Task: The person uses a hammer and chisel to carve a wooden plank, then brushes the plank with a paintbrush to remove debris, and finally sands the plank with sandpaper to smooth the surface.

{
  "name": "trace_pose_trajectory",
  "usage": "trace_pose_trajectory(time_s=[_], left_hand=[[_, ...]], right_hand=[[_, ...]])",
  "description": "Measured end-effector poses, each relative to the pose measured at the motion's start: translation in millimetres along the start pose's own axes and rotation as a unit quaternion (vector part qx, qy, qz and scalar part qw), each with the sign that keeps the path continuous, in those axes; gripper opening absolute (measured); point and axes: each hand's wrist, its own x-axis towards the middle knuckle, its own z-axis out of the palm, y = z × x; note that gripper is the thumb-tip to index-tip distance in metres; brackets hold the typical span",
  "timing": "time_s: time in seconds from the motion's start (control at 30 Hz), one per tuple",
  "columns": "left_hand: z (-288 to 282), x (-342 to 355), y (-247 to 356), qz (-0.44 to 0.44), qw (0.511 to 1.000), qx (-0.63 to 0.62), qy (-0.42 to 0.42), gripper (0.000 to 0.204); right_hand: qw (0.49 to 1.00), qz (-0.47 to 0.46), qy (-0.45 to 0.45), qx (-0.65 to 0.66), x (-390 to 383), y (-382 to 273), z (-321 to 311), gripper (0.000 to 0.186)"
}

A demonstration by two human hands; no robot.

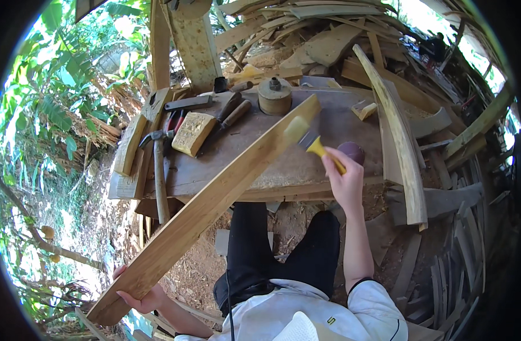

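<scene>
A long wooden plank (pixel 206 207) slants from the lower left up to the workbench (pixel 328 136), its far end above the benchtop. Near its lower end my left hand (pixel 141 295) is closed around it, thumb on the broad face and fingers at the far edge. My right hand (pixel 347 181) grips the yellow handle of a paintbrush (pixel 315 145). The pale bristles touch or hover just over the plank's face near its far end; I cannot tell which. A round dark-red disc (pixel 351 150) lies on the bench just beyond my right hand.
On the bench's left lie a hammer (pixel 159 170), a wood block (pixel 194 134), wooden-handled tools (pixel 235 113) and a flat grey bar (pixel 188 103). A round wooden cylinder (pixel 274 98) stands at the back. One long curved strip (pixel 399 142) leans at the right; offcuts (pixel 323 45) are piled behind.
</scene>
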Motion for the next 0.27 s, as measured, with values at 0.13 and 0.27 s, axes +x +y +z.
trace_pose_trajectory(time_s=[0.13, 0.27], left_hand=[[5, 9, 12, -0.023, 0.997, -0.021, 0.071, 0.059], [-11, 19, 13, -0.019, 0.998, -0.03, 0.043, 0.06]], right_hand=[[0.998, 0.006, -0.061, 0.015, 5, -2, 2, 0.024], [0.993, -0.009, 0.062, -0.098, 35, 21, 1, 0.022]])
